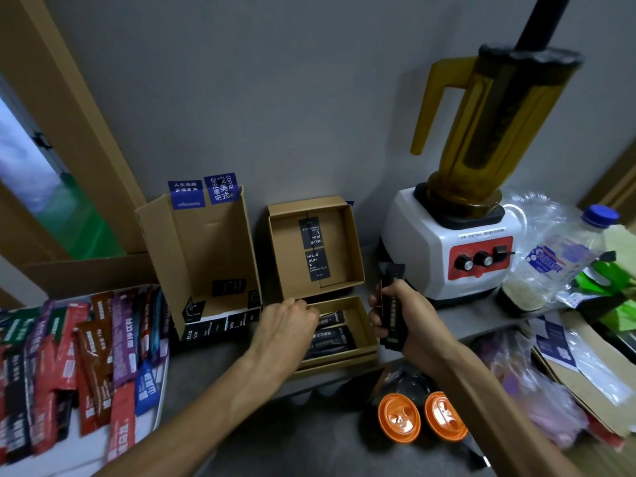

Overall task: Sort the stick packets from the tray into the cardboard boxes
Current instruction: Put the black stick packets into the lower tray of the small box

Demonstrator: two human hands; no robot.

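Reference item: the shallow brown cardboard box point(366, 335). It carries black labels point(318, 266) with white lettering; the black stick packets point(330, 335) inside show white print. Left of it, the tall brown cardboard carton point(203, 256) bears blue labels point(220, 188) with white characters. Further left, the white tray point(151, 432) holds mixed stick packets point(69, 356): red, brown, purple, blue, green, black. Right of it, the blender point(423, 249): white base, red panel, black knobs, amber jug.

Probably a kitchen counter: blender point(451, 215), bottles point(550, 256).
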